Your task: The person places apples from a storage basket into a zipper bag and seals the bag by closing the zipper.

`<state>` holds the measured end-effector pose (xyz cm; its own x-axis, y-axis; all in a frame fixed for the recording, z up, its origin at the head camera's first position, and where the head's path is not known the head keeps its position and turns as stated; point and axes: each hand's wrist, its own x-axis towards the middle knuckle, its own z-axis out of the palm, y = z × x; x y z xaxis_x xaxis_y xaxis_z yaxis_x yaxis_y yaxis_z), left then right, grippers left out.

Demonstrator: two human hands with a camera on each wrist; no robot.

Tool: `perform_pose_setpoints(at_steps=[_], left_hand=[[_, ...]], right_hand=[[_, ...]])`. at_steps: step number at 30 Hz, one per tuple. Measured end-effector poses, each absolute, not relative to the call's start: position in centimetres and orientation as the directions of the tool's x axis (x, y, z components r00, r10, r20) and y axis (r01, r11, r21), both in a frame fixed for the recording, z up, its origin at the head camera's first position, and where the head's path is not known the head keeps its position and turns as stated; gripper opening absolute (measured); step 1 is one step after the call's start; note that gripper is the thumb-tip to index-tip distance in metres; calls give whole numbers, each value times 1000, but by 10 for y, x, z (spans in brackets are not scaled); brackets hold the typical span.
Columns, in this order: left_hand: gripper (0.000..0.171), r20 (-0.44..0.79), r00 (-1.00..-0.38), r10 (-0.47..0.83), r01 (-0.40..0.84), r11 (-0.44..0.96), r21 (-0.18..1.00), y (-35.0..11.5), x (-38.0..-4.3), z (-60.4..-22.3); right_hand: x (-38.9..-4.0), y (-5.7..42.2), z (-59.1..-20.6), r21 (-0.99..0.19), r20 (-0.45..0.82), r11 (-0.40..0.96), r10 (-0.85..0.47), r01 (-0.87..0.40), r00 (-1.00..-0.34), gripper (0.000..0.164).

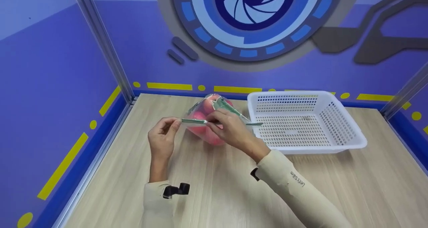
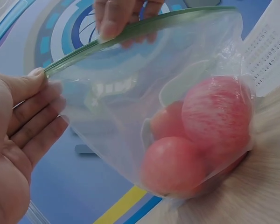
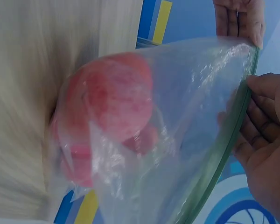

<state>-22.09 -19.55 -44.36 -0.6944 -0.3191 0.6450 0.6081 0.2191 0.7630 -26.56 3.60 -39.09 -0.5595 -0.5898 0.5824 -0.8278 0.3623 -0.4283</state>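
Observation:
A clear zip bag (image 2: 116,102) with a green seal strip (image 1: 192,121) along its mouth holds several red apples (image 2: 217,114). The bag's bottom rests on the table, and its mouth is raised toward the person. My left hand (image 1: 162,137) pinches one end of the strip between thumb and index finger. Partway along the strip, close to the left hand, my right hand (image 1: 232,129) pinches it, thumb on the near side and fingers behind. The strip's other end sticks out to the right, past the right hand. In the right wrist view the apples (image 3: 119,95) bunch at the bag's bottom.
A white perforated plastic basket (image 1: 347,127) stands just right of the bag, its left rim near the strip's end. Blue printed panels (image 1: 140,47) wall the back and sides of the wooden table (image 1: 207,188). A metal post (image 1: 107,44) rises at the back left corner.

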Motion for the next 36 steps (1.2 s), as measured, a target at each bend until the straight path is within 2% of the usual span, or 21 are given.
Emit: perform_pose_setpoints(at_steps=[11, 18, 36], left_hand=[[5, 589, -703, -398, 579, 160, 800, -194, -223, -446], [8, 550, -715, -432, 550, 139, 824, -193, -226, -446], [13, 516, -701, -492, 536, 114, 837, -195, -228, -451]], right_hand=[[-274, 71, -394, -495, 531, 446, -524, -745, -666, 13], [-280, 90, -397, -453, 575, 461, -503, -763, -646, 9], [-286, 125, -407, -440, 588, 490, -477, -753, -654, 8]])
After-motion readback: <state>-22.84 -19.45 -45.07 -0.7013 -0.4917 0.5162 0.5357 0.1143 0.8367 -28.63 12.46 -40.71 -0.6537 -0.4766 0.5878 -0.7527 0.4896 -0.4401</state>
